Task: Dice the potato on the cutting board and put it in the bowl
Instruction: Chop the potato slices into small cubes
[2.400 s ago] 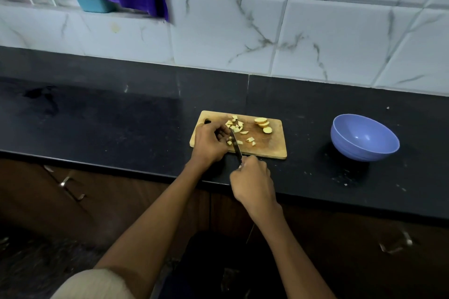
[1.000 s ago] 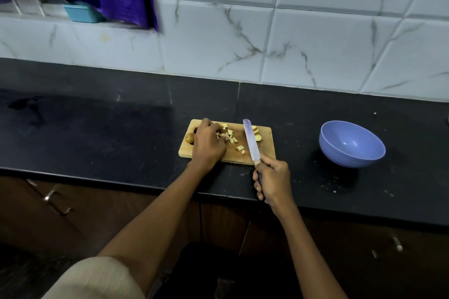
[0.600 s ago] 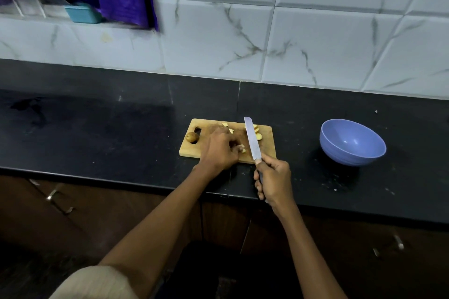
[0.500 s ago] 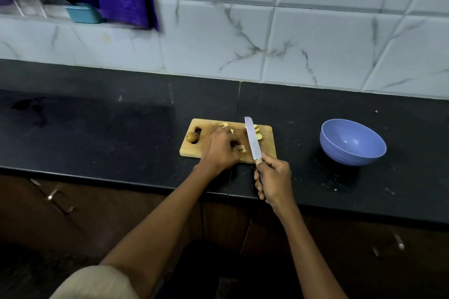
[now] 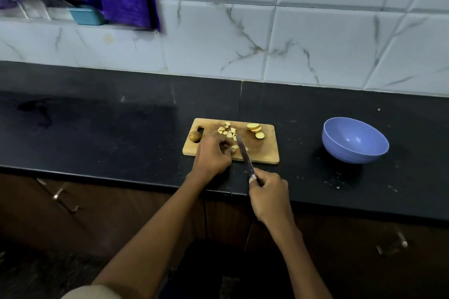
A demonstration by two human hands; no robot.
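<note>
While the left hand (image 5: 213,153) curled its fingertips onto a small potato piece (image 5: 233,147) at the near middle of the board (image 5: 266,152), the right hand (image 5: 268,195), off the board's near edge, was wrapped tight round the handle of the knife (image 5: 243,150), whose blade lay across the board just right of those fingertips. Diced bits (image 5: 228,130) sat at the board's far middle, slices (image 5: 254,127) toward its far right corner, and an unpeeled end (image 5: 195,135) by its handle hole at the left. Such pieces looked light, firm and likely wet and slippery, so they were best pinned from above with fingertips tucked back, and later scooped together rather than picked singly. Well right of the board stood the bowl (image 5: 356,150) on the desk (image 5: 121,133), with nothing between them; only the blade's nearness to the fingers seemed a risk.
</note>
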